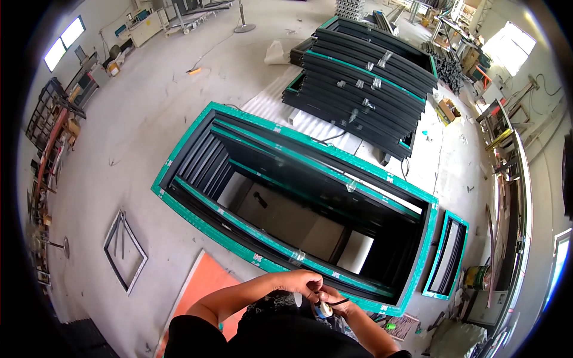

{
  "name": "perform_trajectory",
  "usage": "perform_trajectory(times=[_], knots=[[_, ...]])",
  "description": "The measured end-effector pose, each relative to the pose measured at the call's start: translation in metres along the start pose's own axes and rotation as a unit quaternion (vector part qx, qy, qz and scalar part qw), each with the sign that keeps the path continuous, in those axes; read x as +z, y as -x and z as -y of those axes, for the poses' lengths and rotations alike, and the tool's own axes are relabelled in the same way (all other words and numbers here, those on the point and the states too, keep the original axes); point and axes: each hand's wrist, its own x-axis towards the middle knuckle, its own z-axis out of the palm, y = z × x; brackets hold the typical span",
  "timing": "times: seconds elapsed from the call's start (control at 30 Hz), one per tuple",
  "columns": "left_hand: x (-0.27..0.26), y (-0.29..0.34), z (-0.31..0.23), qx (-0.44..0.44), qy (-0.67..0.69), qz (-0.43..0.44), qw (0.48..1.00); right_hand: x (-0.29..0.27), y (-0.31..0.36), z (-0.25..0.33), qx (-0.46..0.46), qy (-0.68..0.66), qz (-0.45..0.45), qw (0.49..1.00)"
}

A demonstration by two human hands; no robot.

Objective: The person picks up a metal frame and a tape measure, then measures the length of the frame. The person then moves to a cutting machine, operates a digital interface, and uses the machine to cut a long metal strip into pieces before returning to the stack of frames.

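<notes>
My hands meet close to my body at the near edge of a stack of black window frames (298, 179) faced with green film. The fingers of my left hand (305, 283) are bent in a pinch against my right fingers; what they grip is hidden. In my right hand (335, 300) is a small, pale, rounded thing that looks like a tape roll (324, 309), partly covered by the fingers. A dark band crosses near that wrist. Bits of clear tape (297, 256) cling to the green film of the stack.
Beyond stands a tall pile of dark frames (364, 83) on white sheeting. A small green-edged frame (446, 255) is at the right, a slim diamond-lying frame (125, 253) at the left. An orange board (203, 286) lies by my left arm. Shelves line both walls.
</notes>
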Motion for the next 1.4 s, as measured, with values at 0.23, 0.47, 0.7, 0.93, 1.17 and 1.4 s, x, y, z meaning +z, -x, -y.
perform_trajectory(times=[0.23, 0.47, 0.7, 0.93, 1.17, 1.4], knots=[[-0.018, 0.011, -0.019, -0.055, 0.263, -0.329, 0.905, -0.101, 0.114, 0.024, 0.191, 0.185, -0.132, 0.955], [-0.097, 0.134, 0.019, 0.124, 0.453, -0.692, 0.548, -0.326, 0.337, -0.014, 0.226, 0.261, -0.157, 0.925], [0.077, -0.075, 0.112, -0.008, -0.181, -0.521, 0.834, -0.320, 0.304, 0.010, 0.256, 0.292, -0.117, 0.914], [0.228, -0.243, 0.074, -0.015, 0.482, -0.527, 0.700, -0.283, 0.252, -0.004, 0.211, 0.270, -0.113, 0.932], [0.083, -0.056, 0.165, 0.044, 0.267, -0.787, 0.554, -0.419, 0.358, -0.079, 0.203, 0.353, -0.190, 0.893], [0.047, 0.009, 0.198, -0.057, 0.401, -0.755, 0.516, -0.433, 0.405, -0.121, 0.121, 0.386, -0.212, 0.890]])
